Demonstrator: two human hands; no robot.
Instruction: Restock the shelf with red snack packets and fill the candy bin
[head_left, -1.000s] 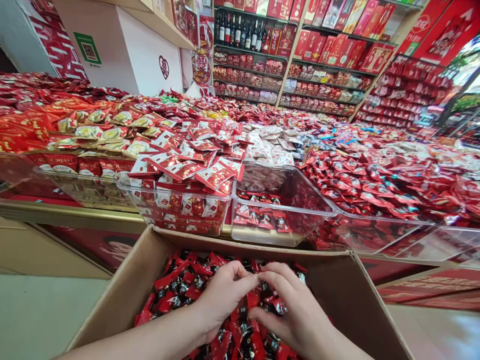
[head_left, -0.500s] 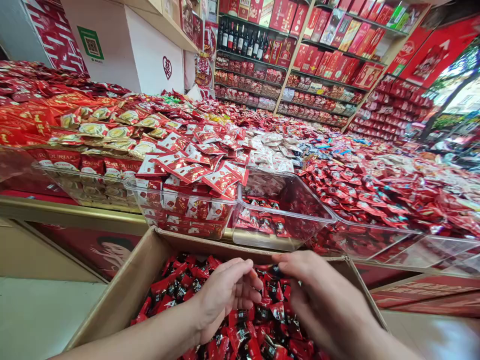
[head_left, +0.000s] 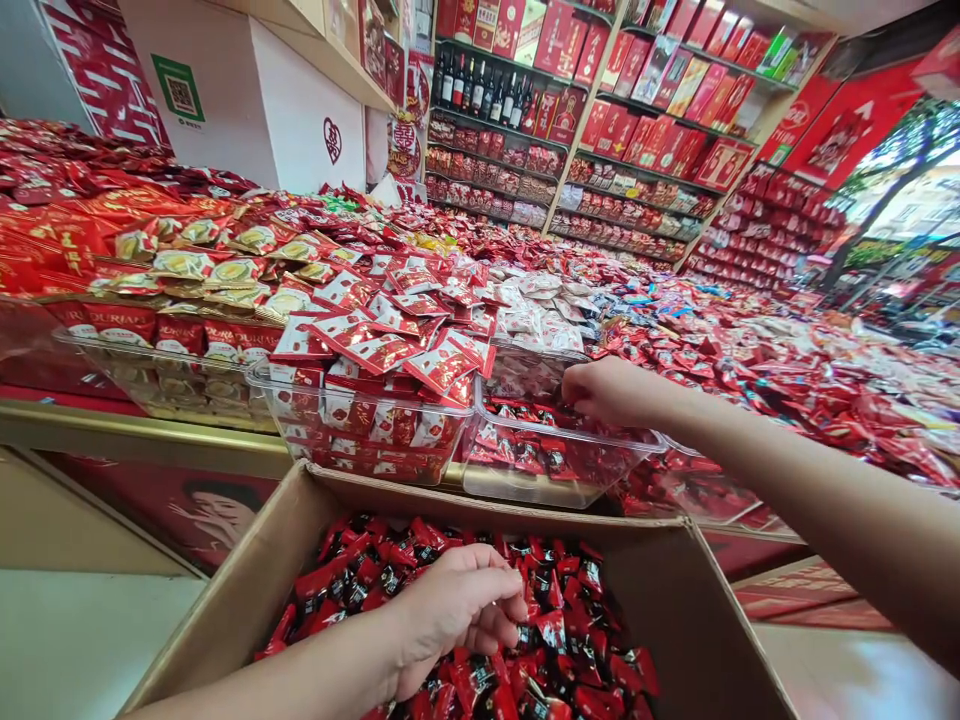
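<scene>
My left hand (head_left: 469, 610) hovers over an open cardboard box (head_left: 712, 600), its fingers curled in towards the palm. Whatever may lie inside those fingers is hidden. Loose red-and-black wrapped candies (head_left: 555, 630) cover the bottom of the box. My right hand (head_left: 611, 390) reaches past the box's far side into a clear plastic bin (head_left: 555, 435), fingertips bent down and closed. Its fingers hide anything they hold. Inside that bin, rows of small red wrapped candies (head_left: 517, 445) line the bottom, well below its rim.
To the left stands a clear bin (head_left: 360, 430) heaped with red-and-white packets (head_left: 382, 345). Durian packets (head_left: 180, 330) fill the one beyond it. Red packets (head_left: 735, 390) are piled on the right. Behind are shelves (head_left: 570, 150) of boxes and bottles, and a white pillar (head_left: 307, 110).
My right hand has moved from above the box, where it pinched a dark-wrapped candy, up and forward into the clear bin. My left hand has stayed over the candies, shifting slightly down.
</scene>
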